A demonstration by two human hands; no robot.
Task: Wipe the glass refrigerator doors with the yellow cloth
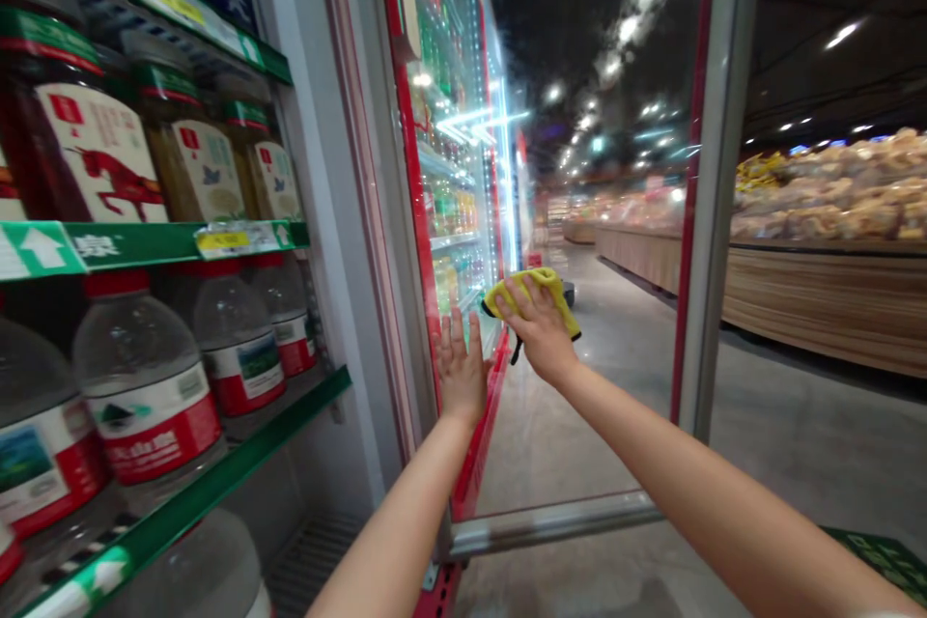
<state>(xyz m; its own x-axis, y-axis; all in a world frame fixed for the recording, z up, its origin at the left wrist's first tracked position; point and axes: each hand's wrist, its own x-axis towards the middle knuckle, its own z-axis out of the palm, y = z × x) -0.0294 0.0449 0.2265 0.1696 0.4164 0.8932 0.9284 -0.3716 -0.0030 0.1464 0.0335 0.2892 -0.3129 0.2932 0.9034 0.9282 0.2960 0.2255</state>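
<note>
A glass door [579, 444] in a grey metal frame stands swung out before me. Flat against its pane, my right hand [540, 323] presses a yellow cloth [557, 285] with dark edging; a short dark loop hangs below it. The fingers lie stretched over the cloth. Lower and to the left, my left hand [462, 372] is spread open with its palm toward the glass near the hinge side, and nothing is in it. Whether that palm fully touches the pane I cannot tell.
Left of me, cooler shelves with green edges [181, 246] hold dark drink bottles [94, 150] and large red-capped water bottles [149, 386]. More lit coolers [453, 164] show through the glass. At right stands a wood-sided display [826, 299] heaped with packed goods [832, 188].
</note>
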